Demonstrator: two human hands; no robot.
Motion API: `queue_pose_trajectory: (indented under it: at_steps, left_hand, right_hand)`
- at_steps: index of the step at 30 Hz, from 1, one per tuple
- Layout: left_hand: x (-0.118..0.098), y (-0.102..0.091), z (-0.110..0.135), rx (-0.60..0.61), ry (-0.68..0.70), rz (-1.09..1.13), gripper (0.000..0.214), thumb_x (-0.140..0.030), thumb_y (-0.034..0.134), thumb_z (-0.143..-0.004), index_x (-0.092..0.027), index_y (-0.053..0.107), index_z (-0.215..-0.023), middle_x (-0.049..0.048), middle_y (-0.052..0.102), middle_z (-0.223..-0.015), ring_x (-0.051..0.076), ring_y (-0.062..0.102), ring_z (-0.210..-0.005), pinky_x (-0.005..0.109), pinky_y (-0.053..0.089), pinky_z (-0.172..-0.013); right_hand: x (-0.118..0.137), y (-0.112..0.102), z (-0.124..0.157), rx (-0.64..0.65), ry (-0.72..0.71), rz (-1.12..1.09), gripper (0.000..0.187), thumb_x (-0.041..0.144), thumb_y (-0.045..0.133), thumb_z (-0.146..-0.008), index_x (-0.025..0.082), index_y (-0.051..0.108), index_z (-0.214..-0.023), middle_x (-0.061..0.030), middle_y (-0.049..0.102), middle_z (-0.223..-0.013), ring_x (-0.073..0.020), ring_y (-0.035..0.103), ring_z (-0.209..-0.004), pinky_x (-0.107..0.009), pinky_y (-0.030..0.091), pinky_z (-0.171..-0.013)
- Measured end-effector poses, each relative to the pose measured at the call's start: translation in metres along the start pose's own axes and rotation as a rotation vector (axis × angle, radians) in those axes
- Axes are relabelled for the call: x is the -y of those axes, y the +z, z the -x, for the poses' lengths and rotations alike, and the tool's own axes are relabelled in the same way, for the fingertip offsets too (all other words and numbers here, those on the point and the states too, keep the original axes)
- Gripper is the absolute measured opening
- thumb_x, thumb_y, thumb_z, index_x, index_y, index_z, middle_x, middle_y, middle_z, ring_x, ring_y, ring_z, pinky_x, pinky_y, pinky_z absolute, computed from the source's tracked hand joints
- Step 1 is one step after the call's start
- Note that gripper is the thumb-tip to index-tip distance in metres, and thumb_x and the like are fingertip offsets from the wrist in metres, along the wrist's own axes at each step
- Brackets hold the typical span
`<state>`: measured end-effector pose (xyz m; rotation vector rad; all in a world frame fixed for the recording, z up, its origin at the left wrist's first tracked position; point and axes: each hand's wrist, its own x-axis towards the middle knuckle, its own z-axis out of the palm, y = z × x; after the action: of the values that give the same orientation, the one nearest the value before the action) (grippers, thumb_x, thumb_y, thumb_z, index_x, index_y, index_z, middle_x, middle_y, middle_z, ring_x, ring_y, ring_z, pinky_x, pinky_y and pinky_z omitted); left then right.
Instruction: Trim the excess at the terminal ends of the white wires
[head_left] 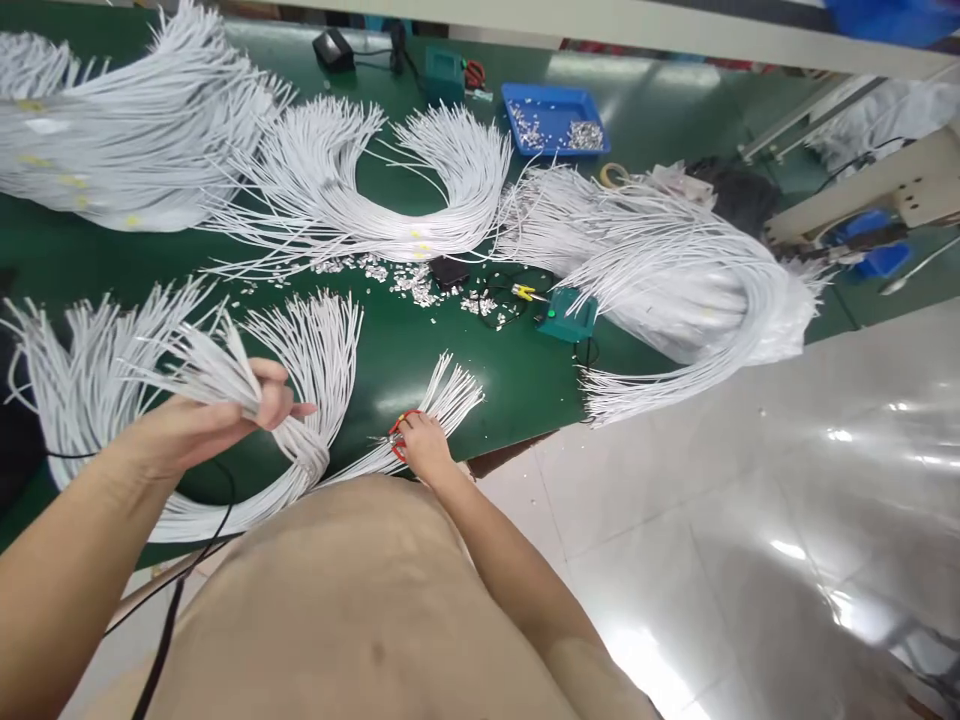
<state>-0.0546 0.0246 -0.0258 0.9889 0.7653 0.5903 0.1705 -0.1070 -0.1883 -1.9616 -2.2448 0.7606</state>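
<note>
My left hand (217, 425) is closed around a bunch of white wires (210, 362), whose ends fan out toward the upper left. Beneath it, a larger curved bundle of white wires (217, 518) lies along the table's near edge, both ends spread. My right hand (426, 450) grips red-handled scissors (397, 430) near the front edge, blades pointing left. Under and beside that hand lies a thinner bundle of white wires (454, 395), its tips fanned to the upper right. The palm of my right hand is hidden.
On the green table (397, 340) lie scattered small metal pieces (412, 285) and a teal device (568, 315). Farther back are a blue tray (555, 120) of metal pieces, a tape roll (613, 176) and large wire bundles (427, 230). A black cable (169, 630) hangs before me.
</note>
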Motion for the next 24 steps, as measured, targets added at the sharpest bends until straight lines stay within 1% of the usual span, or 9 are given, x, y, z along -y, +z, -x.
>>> queue_pose_trajectory:
  at_steps: [3, 6, 8, 10, 12, 14, 18, 21, 24]
  left_hand:
    - [-0.012, 0.023, -0.013, 0.060, -0.087, -0.068, 0.022, -0.031, 0.065, -0.070, -0.020, 0.064, -0.089, 0.0014, 0.060, -0.064, 0.015, 0.054, -0.063, 0.049, 0.044, -0.080]
    - [-0.009, 0.041, -0.024, -0.069, -0.138, -0.062, 0.019, -0.027, 0.068, -0.069, -0.016, 0.065, -0.085, 0.0049, 0.064, -0.079, 0.019, 0.057, -0.074, 0.043, 0.045, -0.077]
    - [-0.004, 0.049, -0.030, -0.168, -0.128, -0.052, 0.021, -0.026, 0.071, -0.066, -0.015, 0.066, -0.084, 0.0042, 0.064, -0.079, 0.019, 0.059, -0.074, 0.036, 0.046, -0.072]
    - [-0.001, 0.055, -0.034, -0.218, -0.111, -0.061, 0.029, -0.026, 0.074, -0.061, -0.015, 0.065, -0.087, 0.0027, 0.063, -0.072, 0.016, 0.058, -0.066, 0.030, 0.045, -0.064]
    - [-0.001, 0.060, -0.038, -0.248, -0.065, -0.046, 0.034, -0.025, 0.077, -0.055, -0.015, 0.064, -0.085, 0.0008, 0.061, -0.069, 0.013, 0.056, -0.062, 0.027, 0.044, -0.062]
    - [-0.003, 0.062, -0.039, -0.262, -0.038, -0.027, 0.032, -0.026, 0.077, -0.056, -0.016, 0.063, -0.083, -0.0002, 0.060, -0.068, 0.013, 0.057, -0.064, 0.026, 0.043, -0.063]
    - [-0.007, 0.066, -0.034, -0.263, -0.032, -0.034, 0.027, -0.027, 0.074, -0.061, -0.017, 0.060, -0.083, 0.0001, 0.061, -0.069, 0.013, 0.057, -0.065, 0.025, 0.042, -0.063]
    - [-0.007, 0.067, -0.026, -0.265, -0.003, -0.040, 0.024, -0.026, 0.073, -0.063, -0.017, 0.058, -0.079, 0.0004, 0.061, -0.070, 0.013, 0.057, -0.067, 0.025, 0.041, -0.064]
    - [-0.008, 0.069, -0.017, -0.286, 0.024, -0.050, 0.022, -0.025, 0.073, -0.063, -0.017, 0.056, -0.075, -0.0001, 0.060, -0.068, 0.014, 0.057, -0.066, 0.026, 0.041, -0.065]
  right_hand:
    - [0.006, -0.003, 0.005, 0.027, 0.115, -0.045, 0.021, 0.024, 0.051, -0.079, 0.018, 0.058, -0.098, -0.0067, 0.058, -0.103, -0.0194, 0.052, -0.096, -0.030, 0.040, -0.081]
    - [0.003, -0.013, 0.005, 0.110, 0.313, -0.199, 0.020, 0.035, 0.051, -0.080, 0.022, 0.062, -0.090, -0.0045, 0.063, -0.096, -0.0166, 0.058, -0.084, -0.026, 0.043, -0.071]
    - [0.000, -0.030, 0.000, 0.125, 0.395, -0.300, 0.032, 0.048, 0.048, -0.079, 0.021, 0.064, -0.079, -0.0036, 0.065, -0.079, -0.0152, 0.060, -0.070, -0.024, 0.043, -0.060]
    - [0.000, -0.057, -0.009, 0.004, 0.449, -0.604, 0.042, 0.057, 0.049, -0.076, 0.018, 0.063, -0.070, -0.0027, 0.063, -0.066, -0.0135, 0.059, -0.062, -0.022, 0.042, -0.057]
    - [0.007, -0.090, -0.018, -0.130, 0.424, -0.969, 0.050, 0.062, 0.044, -0.075, 0.016, 0.062, -0.068, -0.0017, 0.059, -0.056, -0.0112, 0.055, -0.050, -0.022, 0.041, -0.051]
    - [0.018, -0.126, -0.026, -0.220, 0.321, -1.241, 0.049, 0.061, 0.048, -0.073, 0.015, 0.062, -0.068, -0.0009, 0.056, -0.053, -0.0097, 0.051, -0.045, -0.023, 0.041, -0.050]
    - [0.044, -0.180, -0.036, -0.416, 0.170, -1.410, 0.035, 0.050, 0.063, -0.066, 0.015, 0.066, -0.072, -0.0003, 0.058, -0.061, -0.0096, 0.051, -0.056, -0.023, 0.042, -0.058]
    - [0.057, -0.195, -0.044, -0.386, 0.140, -1.488, 0.031, 0.047, 0.065, -0.065, 0.015, 0.065, -0.068, 0.0010, 0.054, -0.059, -0.0093, 0.049, -0.057, -0.023, 0.041, -0.059]
    - [0.066, -0.197, -0.050, -0.229, 0.090, -1.548, 0.029, 0.043, 0.066, -0.065, 0.015, 0.063, -0.064, 0.0024, 0.051, -0.057, -0.0081, 0.047, -0.055, -0.022, 0.039, -0.057]
